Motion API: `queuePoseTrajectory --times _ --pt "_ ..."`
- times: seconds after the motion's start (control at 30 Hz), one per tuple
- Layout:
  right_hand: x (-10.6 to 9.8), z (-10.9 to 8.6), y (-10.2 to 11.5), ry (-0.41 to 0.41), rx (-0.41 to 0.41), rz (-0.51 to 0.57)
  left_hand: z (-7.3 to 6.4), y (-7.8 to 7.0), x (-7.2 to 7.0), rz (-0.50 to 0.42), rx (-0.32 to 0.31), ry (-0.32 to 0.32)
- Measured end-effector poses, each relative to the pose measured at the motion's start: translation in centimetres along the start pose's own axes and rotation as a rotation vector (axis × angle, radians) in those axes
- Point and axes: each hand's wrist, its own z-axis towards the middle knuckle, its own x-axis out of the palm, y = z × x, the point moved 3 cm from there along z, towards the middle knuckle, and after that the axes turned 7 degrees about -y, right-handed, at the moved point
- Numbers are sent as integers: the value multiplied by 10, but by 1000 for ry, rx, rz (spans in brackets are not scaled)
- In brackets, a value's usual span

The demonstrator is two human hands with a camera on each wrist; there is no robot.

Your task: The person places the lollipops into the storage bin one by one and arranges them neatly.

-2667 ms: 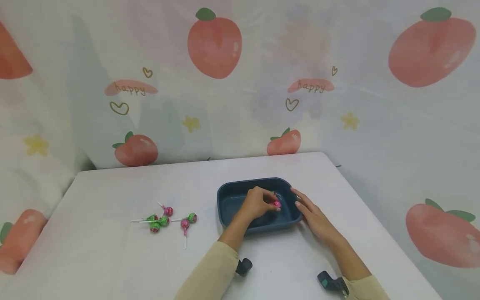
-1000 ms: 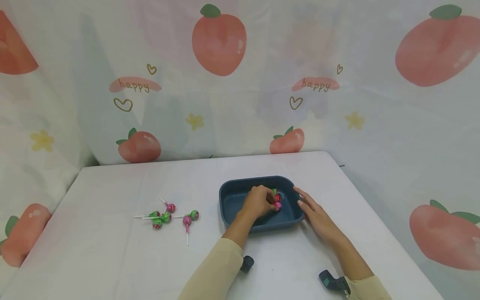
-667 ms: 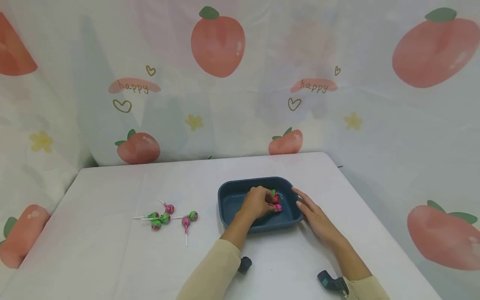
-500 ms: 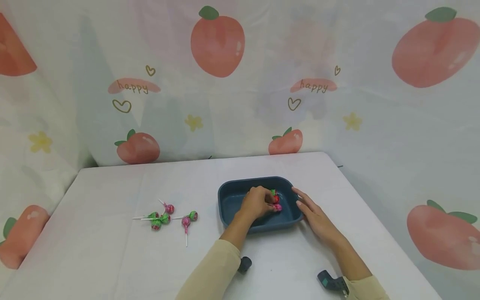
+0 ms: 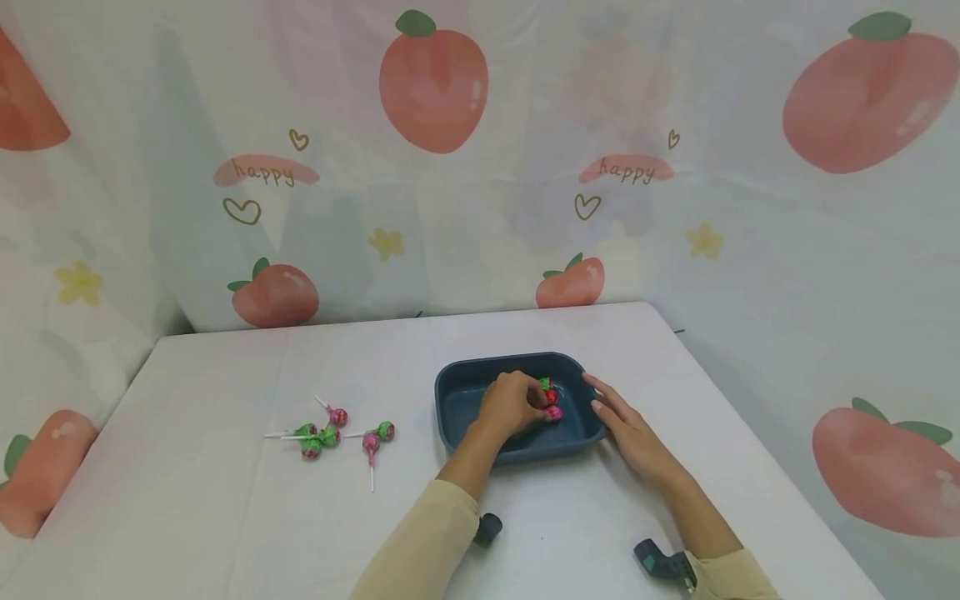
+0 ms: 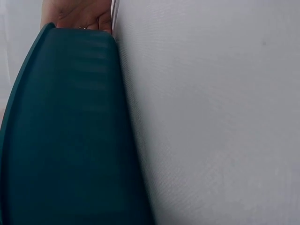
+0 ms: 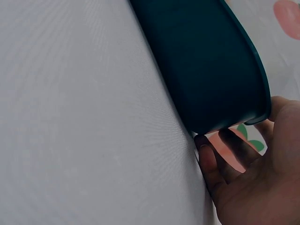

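Note:
A dark blue-green rectangular box (image 5: 551, 452) stands on the white table. The left hand (image 5: 510, 404) reaches over its front rim, with thumb and fingers curled at a pink-wrapped lollipop (image 5: 553, 413); the sticks are hidden under the hand. Just behind lie a red lollipop head (image 5: 551, 397) and a green one (image 5: 546, 383). At the box's right end the right hand (image 5: 633, 437) rests its extended fingers. The right wrist view shows these fingers (image 7: 241, 145) against the end wall. In the left wrist view, the box wall (image 6: 79, 131) hides the left hand.
Left of the box lie several lollipops in green and pink wrappers, including a green cluster (image 5: 311, 450), a pink one (image 5: 338, 417) and a pink one (image 5: 371, 444) with its stick forward. A printed fabric backdrop (image 5: 487, 208) hangs behind the table.
The left hand has drawn slightly left from the pink lollipop head, leaving the red and green heads in fuller view. The right hand stays at the box's end; the view shifts slightly.

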Motion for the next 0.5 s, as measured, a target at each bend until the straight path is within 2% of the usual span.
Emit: queuePoseTrajectory --times 0.27,0.37,0.5 --pt "1 1 -1 7 -6 7 -1 -2 -5 16 34 -39" --pt "1 0 -2 6 -10 16 -2 -2 -7 15 39 -39" --pt "1 0 -2 -2 -6 16 -2 -3 -9 60 51 -30"
